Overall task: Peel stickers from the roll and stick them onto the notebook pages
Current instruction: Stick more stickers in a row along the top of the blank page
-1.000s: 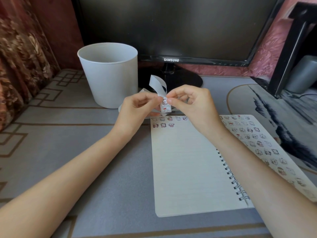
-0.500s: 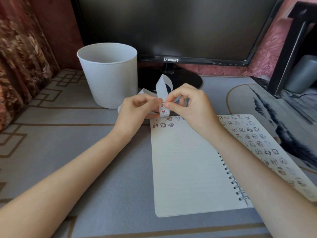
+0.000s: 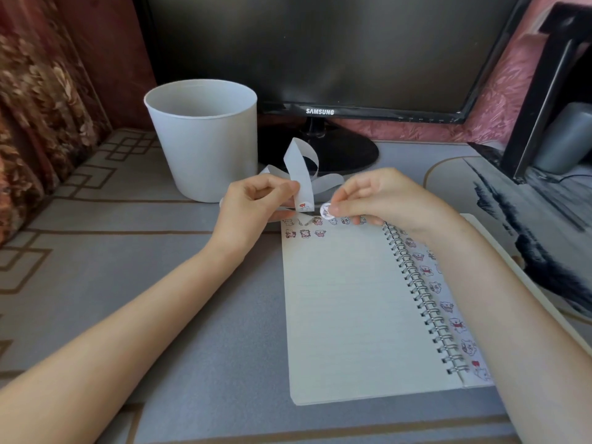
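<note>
Pinching the sticker strip (image 3: 302, 184) between curled left hand (image 3: 256, 206) fingers at frame centre; pinching 1 peeled sticker (image 3: 326, 210) at right hand (image 3: 381, 200) fingertips, at the top edge of the notebook (image 3: 346, 299) (pages lying centre-right).

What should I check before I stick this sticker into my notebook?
1. The sticker is off the sticker strip: ok, the right hand pinches it apart.
2. The sticker strip is held aside: ok, the left hand grips it.
3. Free spot on the notebook page: ok, blank paper lies right of the second row of three stickers.
4. Sticky side down: cannot tell.
5. The notebook lies open and flat: ok.
</note>
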Demonstrator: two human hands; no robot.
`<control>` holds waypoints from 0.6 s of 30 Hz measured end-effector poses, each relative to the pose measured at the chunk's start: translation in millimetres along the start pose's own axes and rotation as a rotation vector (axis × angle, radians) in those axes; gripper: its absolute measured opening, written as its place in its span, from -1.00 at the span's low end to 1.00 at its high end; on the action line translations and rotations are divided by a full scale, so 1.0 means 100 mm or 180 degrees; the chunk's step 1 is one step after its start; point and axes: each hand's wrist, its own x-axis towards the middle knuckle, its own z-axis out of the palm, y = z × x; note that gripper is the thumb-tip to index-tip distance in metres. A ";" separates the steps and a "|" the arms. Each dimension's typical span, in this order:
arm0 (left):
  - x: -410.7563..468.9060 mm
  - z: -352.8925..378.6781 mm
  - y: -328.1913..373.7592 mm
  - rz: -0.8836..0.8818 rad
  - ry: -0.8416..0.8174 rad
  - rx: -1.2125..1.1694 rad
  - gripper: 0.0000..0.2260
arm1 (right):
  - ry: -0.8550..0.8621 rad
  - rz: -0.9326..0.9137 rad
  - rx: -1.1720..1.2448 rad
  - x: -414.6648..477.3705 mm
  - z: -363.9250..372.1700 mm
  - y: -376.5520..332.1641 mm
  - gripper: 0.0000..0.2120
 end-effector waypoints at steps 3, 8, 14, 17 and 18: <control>-0.01 0.01 0.00 0.0019 -0.0045 0.0007 -0.86 | -0.0087 0.0327 -0.0133 0.01 -0.03 0.04 -0.93; -0.01 0.00 0.00 0.0027 -0.0069 -0.0019 -0.86 | -0.0174 0.0564 -0.0308 0.02 0.00 0.08 -0.92; -0.01 0.01 0.00 0.0027 -0.0073 -0.0006 -0.85 | -0.0106 0.0662 -0.0355 0.05 0.04 0.11 -0.95; -0.01 0.01 0.00 0.0030 -0.0083 -0.0035 -0.85 | -0.0111 0.0645 -0.0355 0.05 0.05 0.11 -0.97; -0.01 0.01 0.00 0.0029 -0.0084 -0.0044 -0.85 | -0.0111 0.0643 -0.0351 0.05 0.05 0.11 -0.97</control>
